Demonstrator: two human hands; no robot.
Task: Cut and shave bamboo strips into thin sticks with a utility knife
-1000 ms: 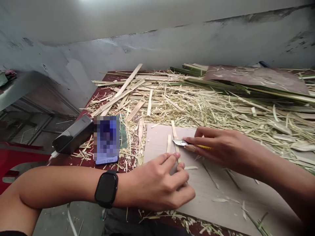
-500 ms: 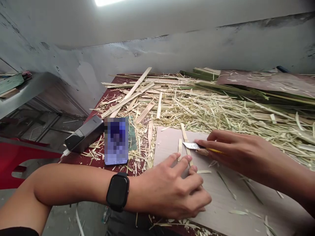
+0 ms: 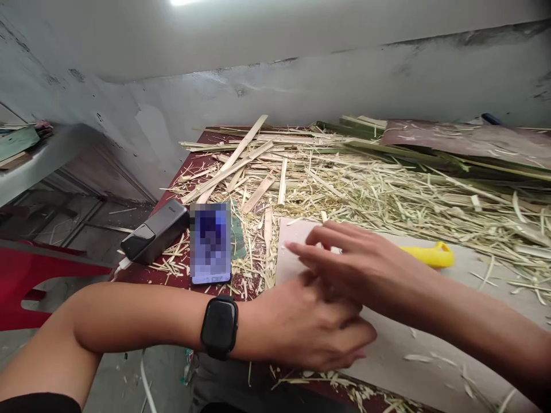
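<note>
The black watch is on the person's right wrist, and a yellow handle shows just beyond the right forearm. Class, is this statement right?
Not quite: the head view shows the black watch on the left wrist, not the right. The yellow handle does show just beyond the right forearm.

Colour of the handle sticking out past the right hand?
Yellow handle; shows best in the head view.
</note>
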